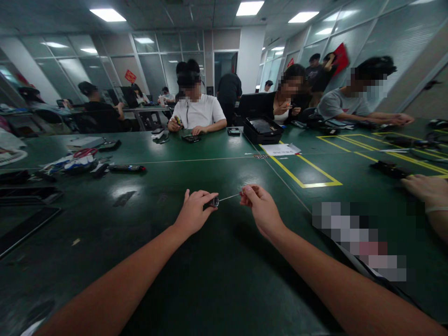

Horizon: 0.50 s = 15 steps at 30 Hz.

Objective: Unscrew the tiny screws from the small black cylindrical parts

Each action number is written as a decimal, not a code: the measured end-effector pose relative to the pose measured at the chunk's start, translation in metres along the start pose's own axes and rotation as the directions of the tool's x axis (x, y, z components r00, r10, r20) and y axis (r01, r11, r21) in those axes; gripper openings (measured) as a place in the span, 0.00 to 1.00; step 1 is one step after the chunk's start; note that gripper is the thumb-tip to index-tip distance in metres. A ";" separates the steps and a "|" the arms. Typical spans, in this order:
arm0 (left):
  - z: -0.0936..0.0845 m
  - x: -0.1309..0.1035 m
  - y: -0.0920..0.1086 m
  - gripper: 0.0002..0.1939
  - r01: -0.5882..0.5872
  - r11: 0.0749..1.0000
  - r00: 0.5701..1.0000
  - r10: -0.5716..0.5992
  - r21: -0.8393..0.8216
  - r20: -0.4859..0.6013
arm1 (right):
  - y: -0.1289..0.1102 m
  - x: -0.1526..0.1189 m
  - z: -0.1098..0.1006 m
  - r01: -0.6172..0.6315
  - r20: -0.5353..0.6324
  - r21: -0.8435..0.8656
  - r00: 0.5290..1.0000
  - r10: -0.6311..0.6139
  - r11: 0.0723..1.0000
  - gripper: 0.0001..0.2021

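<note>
Between thumb and fingers, my left hand (194, 210) grips a small dark cylinder (214, 202) whose round end faces right. A thin, pale rod or wire (229, 198) spans the gap from that end to my right hand (258, 205). The fingertips of my right hand are pinched on the rod's far end; a small reddish bit shows there, too small to name. Both hands are held over the green table (217, 280). Whether the rod goes inside the cylinder or only touches its end, I cannot tell.
A dark pen-like tool (127, 168) and a cluttered pile (79, 161) lie to the left. Yellow tape (320, 185) marks the table at right, near a black box (262, 130). Another person's hand (422, 191) rests at far right; several people sit opposite.
</note>
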<state>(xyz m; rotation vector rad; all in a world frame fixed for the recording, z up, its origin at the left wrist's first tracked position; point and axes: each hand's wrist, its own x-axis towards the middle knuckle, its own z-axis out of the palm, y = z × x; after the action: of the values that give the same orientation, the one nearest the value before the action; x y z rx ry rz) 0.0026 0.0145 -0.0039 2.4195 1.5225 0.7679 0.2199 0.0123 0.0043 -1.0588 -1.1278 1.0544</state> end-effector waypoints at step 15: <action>-0.003 -0.002 0.008 0.20 0.022 0.996 1.000 -0.023 -0.086 -0.011 | -0.019 -0.009 -0.001 0.090 0.069 -0.444 0.995 -0.066 0.892 0.21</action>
<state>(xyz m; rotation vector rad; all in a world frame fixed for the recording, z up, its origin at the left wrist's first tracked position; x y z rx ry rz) 0.0065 0.0091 0.0013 2.3366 1.4871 0.8276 0.2221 0.0002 0.0210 -1.3363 -1.4884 0.7759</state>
